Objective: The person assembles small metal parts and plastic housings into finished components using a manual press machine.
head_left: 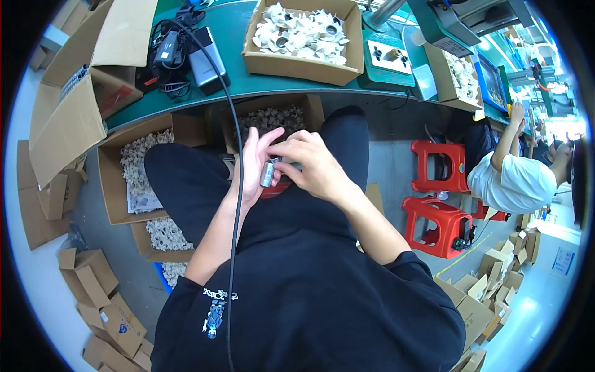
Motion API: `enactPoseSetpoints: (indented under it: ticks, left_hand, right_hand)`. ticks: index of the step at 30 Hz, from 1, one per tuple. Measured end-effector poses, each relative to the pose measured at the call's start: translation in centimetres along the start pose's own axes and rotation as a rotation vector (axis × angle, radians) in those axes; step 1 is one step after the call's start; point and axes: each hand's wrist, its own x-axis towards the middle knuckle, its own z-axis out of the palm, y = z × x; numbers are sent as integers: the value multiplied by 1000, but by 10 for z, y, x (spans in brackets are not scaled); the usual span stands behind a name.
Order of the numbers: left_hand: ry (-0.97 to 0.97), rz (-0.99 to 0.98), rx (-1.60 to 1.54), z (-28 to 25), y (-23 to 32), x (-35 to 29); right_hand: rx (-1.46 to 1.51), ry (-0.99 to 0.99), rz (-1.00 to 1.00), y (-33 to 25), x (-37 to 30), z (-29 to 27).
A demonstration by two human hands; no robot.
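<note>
Over my lap, both hands come together around a small silver metal cylinder (267, 174). My left hand (250, 162) has its palm turned inward and cradles the cylinder, with a couple of fingers stretched out above it. From the other side, the bent fingers and thumb of my right hand (312, 162) close in on the cylinder's upper end. Any smaller part between those fingertips is hidden. A black cable (236, 130) hangs down in front of my left hand and wrist. Just beyond the hands, a cardboard box of small pale parts (315, 106) sits under the bench edge.
On the green bench (248, 85) stand a carton (304, 70) of white plastic parts, a fixture (387, 59) and a black-and-silver device (206, 62). Open cartons of pale parts (166, 234) sit by my left leg. Red stools (439, 167) and a seated person (517, 180) are at right.
</note>
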Motion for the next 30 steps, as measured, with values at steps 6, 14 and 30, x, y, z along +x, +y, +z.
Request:
enactPoseSetpoints:
  ticks: [6,14,30]
  left_hand:
    - [-83,0,16,-8,-5,4]
    - [-108,-17,20,-26,10,-6]
    - [355,84,-86,-154,15,-29]
  right_hand:
    - [49,-28,-47,10,-4,-1]
    - [-12,602,118,35,8,-78]
    - [-358,539,501,87,47,-200]
